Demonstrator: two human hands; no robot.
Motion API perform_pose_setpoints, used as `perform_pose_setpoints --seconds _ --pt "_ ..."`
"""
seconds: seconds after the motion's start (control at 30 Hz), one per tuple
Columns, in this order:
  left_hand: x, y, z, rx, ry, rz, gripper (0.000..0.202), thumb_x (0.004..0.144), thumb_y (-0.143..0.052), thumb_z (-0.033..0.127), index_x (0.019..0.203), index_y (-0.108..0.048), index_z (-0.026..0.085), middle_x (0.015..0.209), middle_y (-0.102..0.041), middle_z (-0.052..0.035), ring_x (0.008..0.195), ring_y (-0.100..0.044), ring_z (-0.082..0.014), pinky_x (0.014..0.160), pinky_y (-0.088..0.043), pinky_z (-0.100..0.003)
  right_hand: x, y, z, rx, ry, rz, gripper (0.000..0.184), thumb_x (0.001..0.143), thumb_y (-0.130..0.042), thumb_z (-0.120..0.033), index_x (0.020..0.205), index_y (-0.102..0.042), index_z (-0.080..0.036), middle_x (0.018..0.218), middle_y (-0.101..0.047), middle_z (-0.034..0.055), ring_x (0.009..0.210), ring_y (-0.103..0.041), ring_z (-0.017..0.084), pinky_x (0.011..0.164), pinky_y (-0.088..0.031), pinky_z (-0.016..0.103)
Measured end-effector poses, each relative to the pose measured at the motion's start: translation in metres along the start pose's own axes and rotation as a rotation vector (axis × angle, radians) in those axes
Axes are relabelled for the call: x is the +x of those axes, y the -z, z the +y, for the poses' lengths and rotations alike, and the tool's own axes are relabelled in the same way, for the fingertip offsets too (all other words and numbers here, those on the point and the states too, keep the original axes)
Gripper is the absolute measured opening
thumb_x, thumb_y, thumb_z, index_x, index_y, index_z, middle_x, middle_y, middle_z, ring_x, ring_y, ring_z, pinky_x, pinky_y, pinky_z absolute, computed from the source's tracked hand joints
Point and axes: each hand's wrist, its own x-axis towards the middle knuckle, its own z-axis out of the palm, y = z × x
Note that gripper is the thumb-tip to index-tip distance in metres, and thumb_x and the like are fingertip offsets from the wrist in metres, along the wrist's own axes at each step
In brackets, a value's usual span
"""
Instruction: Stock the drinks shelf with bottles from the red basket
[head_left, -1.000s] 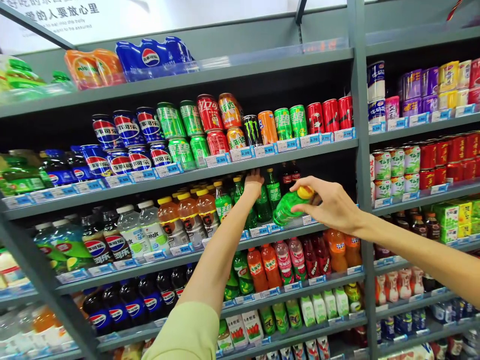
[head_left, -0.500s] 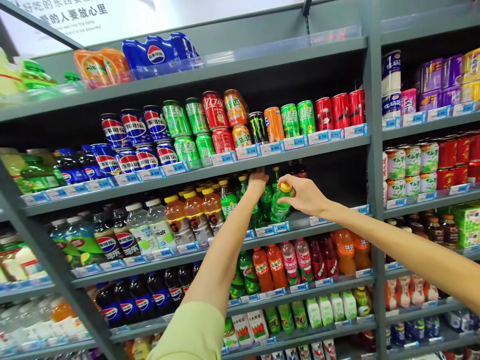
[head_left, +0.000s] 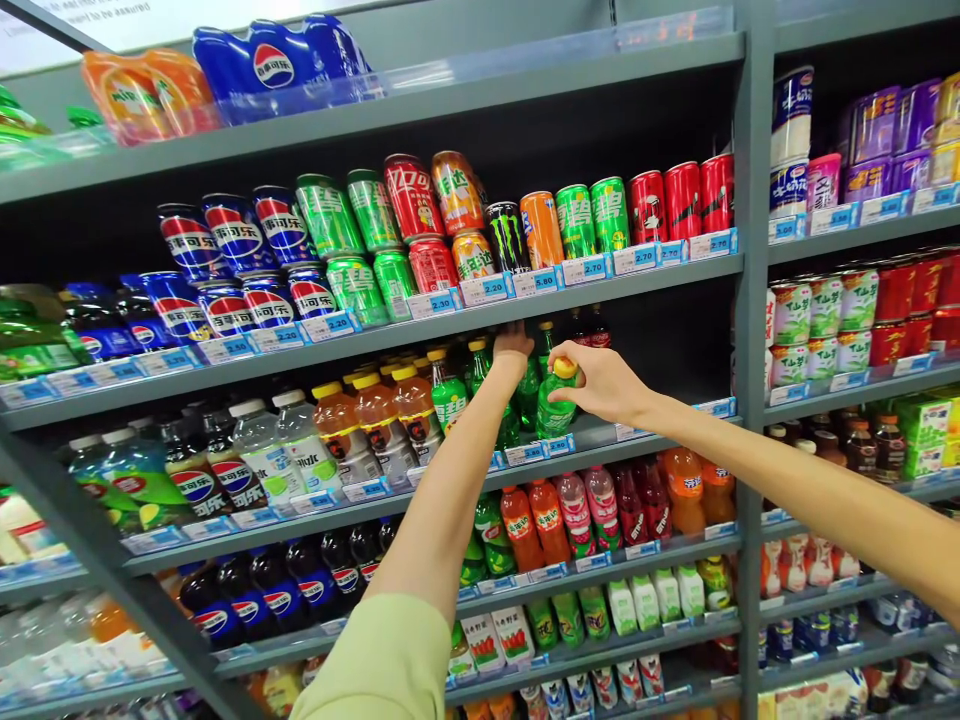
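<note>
With my right hand I grip the upper part of a green soda bottle with a yellow cap. The bottle is at the front of the middle shelf, tilted a little. My left hand reaches into the same shelf beside it, among green bottles. The left fingers are partly hidden in the shadow under the shelf above, so their grip is unclear. Another green bottle stands between my two hands. To the left of my left wrist is a labelled green bottle.
Soda cans line the shelf above, over a row of price tags. Yellow-capped brown bottles stand to the left. Orange bottles and pink bottles fill the shelf below. A grey upright post divides the shelving on the right.
The view has shifted slightly closer, and the shelves sit higher in it. My right hand keeps its hold on the green bottle; my left hand stays reaching into the shelf.
</note>
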Motion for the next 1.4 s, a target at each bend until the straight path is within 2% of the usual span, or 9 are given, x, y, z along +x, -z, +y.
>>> perform_pose_setpoints --seconds 0.1,0.27,0.43,0.67,0.97,1.1,1.2,1.3,1.4 --pt "-0.001 0.000 0.002 0.063 0.032 0.014 0.053 0.090 -0.072 0.017 0.141 -0.067 0.004 0.166 -0.036 -0.0253 0.154 -0.030 -0.0410 0.118 -0.040 -0.046 -0.001 0.000 0.001 0.004 0.000 0.006 0.037 0.080 -0.086 -0.023 0.108 -0.062 -0.020 0.096 -0.073 0.0020 0.074 -0.063 0.018 0.071 -0.042 0.028" --pt "-0.001 -0.001 0.005 0.108 0.047 0.034 0.048 0.093 -0.071 0.025 0.139 -0.070 0.010 0.167 -0.036 -0.0224 0.154 -0.030 -0.0417 0.115 -0.043 -0.046 -0.003 -0.001 0.003 0.015 0.005 0.026 0.040 0.075 -0.089 -0.021 0.105 -0.062 -0.022 0.095 -0.073 0.0009 0.073 -0.064 0.018 0.070 -0.042 0.028" --pt "0.003 -0.004 0.005 0.119 0.032 0.052 0.046 0.091 -0.067 0.013 0.137 -0.070 0.004 0.165 -0.038 -0.0257 0.152 -0.034 -0.0402 0.115 -0.041 -0.043 -0.005 0.000 0.007 0.023 -0.002 0.023 0.043 0.074 -0.091 -0.019 0.106 -0.062 -0.022 0.094 -0.073 -0.0003 0.071 -0.063 0.017 0.068 -0.042 0.028" --pt "0.014 -0.011 0.005 0.128 0.039 0.039 0.043 0.094 -0.057 0.011 0.134 -0.072 0.007 0.166 -0.037 -0.0238 0.153 -0.030 -0.0404 0.109 -0.045 -0.045 -0.007 0.001 0.011 0.021 0.025 0.024 0.042 0.075 -0.090 -0.019 0.106 -0.062 -0.022 0.095 -0.073 0.0001 0.071 -0.062 0.016 0.067 -0.041 0.027" --pt "0.007 -0.004 0.007 0.106 0.048 -0.011 0.050 0.095 -0.052 0.008 0.143 -0.065 0.007 0.169 -0.034 -0.0220 0.156 -0.028 -0.0383 0.123 -0.032 -0.052 -0.006 0.000 0.017 -0.003 0.035 0.011 0.042 0.076 -0.089 -0.021 0.109 -0.063 -0.021 0.095 -0.073 0.0007 0.071 -0.062 0.017 0.069 -0.041 0.027" --pt "0.002 -0.002 0.014 0.056 0.065 -0.049 0.055 0.096 -0.051 0.006 0.150 -0.059 0.007 0.171 -0.031 -0.0235 0.160 -0.027 -0.0369 0.123 -0.035 -0.051 -0.001 -0.001 0.015 -0.021 0.030 -0.003 0.039 0.077 -0.088 -0.022 0.107 -0.063 -0.021 0.094 -0.073 0.0013 0.071 -0.061 0.018 0.069 -0.041 0.028" --pt "-0.015 0.002 0.018 -0.005 0.042 -0.065 0.052 0.093 -0.057 0.005 0.145 -0.064 0.008 0.170 -0.032 -0.0257 0.160 -0.026 -0.0393 0.119 -0.043 -0.049 0.003 -0.001 0.013 -0.037 0.021 -0.013 0.040 0.076 -0.087 -0.022 0.107 -0.063 -0.021 0.093 -0.073 0.0018 0.070 -0.061 0.018 0.068 -0.040 0.028" --pt "-0.049 0.012 0.011 -0.069 -0.029 -0.029 0.043 0.093 -0.059 0.006 0.134 -0.071 0.011 0.156 -0.052 -0.0246 0.148 -0.047 -0.0371 0.110 -0.053 -0.043 0.006 -0.002 0.012 -0.037 0.018 -0.031 0.041 0.075 -0.087 -0.024 0.109 -0.063 -0.020 0.092 -0.073 0.0021 0.070 -0.061 0.018 0.067 -0.040 0.028" --pt "-0.101 0.024 -0.001 -0.165 -0.125 0.150 0.034 0.098 -0.047 0.003 0.120 -0.072 0.009 0.139 -0.065 -0.0199 0.135 -0.060 -0.0291 0.108 -0.055 -0.037 0.009 -0.004 0.012 -0.026 0.021 -0.046 0.041 0.076 -0.086 -0.026 0.109 -0.062 -0.020 0.091 -0.072 0.0016 0.071 -0.061 0.018 0.067 -0.039 0.028"
